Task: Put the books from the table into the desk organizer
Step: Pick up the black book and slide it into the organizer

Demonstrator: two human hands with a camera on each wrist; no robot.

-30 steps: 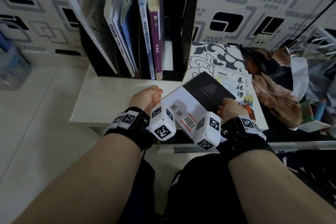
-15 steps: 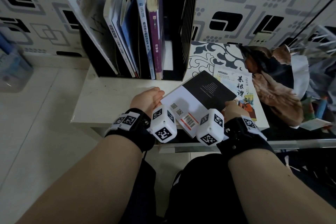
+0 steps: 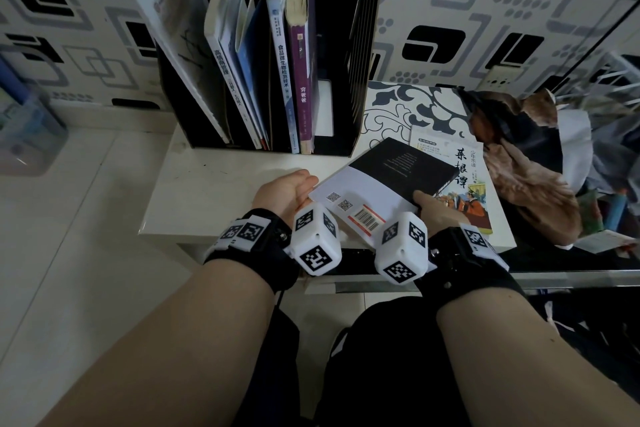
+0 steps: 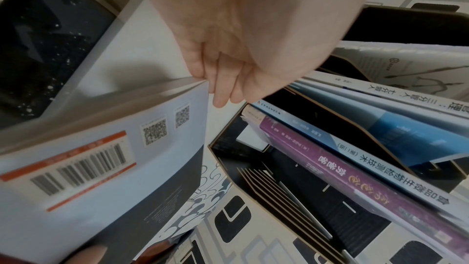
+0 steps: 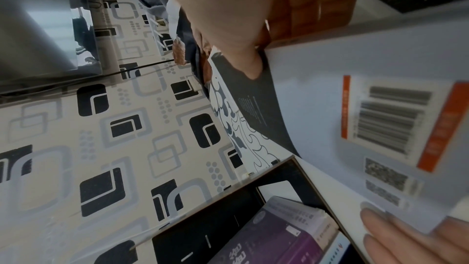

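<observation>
right hand [image 3: 439, 215] pinches the book [image 3: 391, 177] over the table's [image 3: 207, 199] front edge, left hand [image 3: 283, 191] just straight-fingered against its corner

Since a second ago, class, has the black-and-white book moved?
Yes, slightly. In the head view the right corner of the black-and-white book has risen toward the desk organizer, against the yellow book under it; its left corner has barely shifted.

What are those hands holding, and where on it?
A black-and-white book. The right hand pinches its right-hand edge, thumb on top of the black cover. The left hand touches the white corner with straight fingers.
</observation>
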